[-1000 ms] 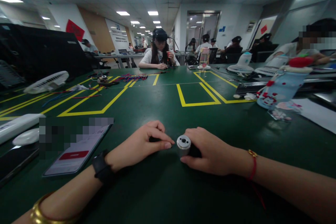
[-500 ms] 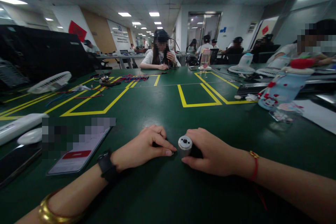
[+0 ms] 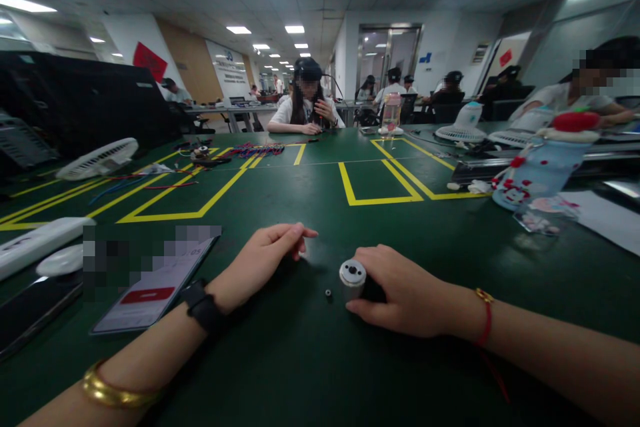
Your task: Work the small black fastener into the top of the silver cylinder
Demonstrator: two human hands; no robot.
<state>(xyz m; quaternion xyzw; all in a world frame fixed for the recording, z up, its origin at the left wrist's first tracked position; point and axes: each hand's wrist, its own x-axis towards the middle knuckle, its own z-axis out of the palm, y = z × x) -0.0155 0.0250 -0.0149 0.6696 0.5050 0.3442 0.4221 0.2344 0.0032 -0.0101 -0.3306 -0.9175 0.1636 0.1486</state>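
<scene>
Below the frame's centre, a tiny ring-like part (image 3: 328, 293) lies just left of an upright metal cylinder (image 3: 353, 277), which the right hand (image 3: 407, 292) wraps around; a phone (image 3: 156, 283) lies lower left; the left hand (image 3: 273, 252), fingers loosely parted, is centre-left; a blue bottle (image 3: 547, 167) stands at right; farther off, tangled wires (image 3: 257, 150) lie left of centre; a person (image 3: 307, 107) sits at upper centre.
</scene>
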